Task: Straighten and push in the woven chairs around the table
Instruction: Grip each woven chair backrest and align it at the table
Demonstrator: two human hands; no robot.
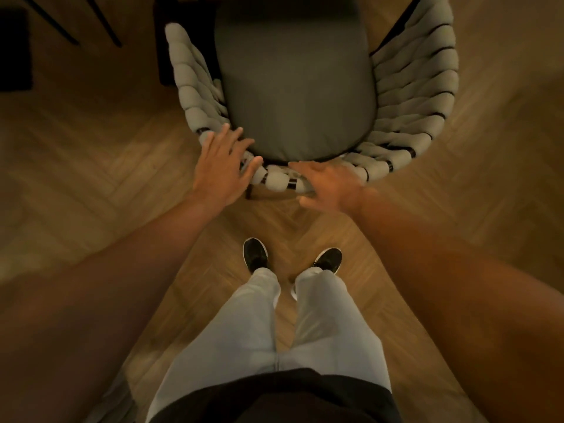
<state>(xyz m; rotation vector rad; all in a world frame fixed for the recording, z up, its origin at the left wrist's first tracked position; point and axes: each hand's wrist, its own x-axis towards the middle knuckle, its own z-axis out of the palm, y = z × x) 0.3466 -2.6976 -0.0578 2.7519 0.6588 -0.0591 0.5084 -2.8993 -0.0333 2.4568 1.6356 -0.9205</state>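
Woven chair back under both open hands

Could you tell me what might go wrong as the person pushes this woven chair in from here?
1. Both the left hand and right hand lie flat and open on the woven chair back rim, left of its centre, so a push may twist it.
2. Open palms could slip off the rounded padded weave.
3. The chair's legs could catch or scrape on the wooden floor.
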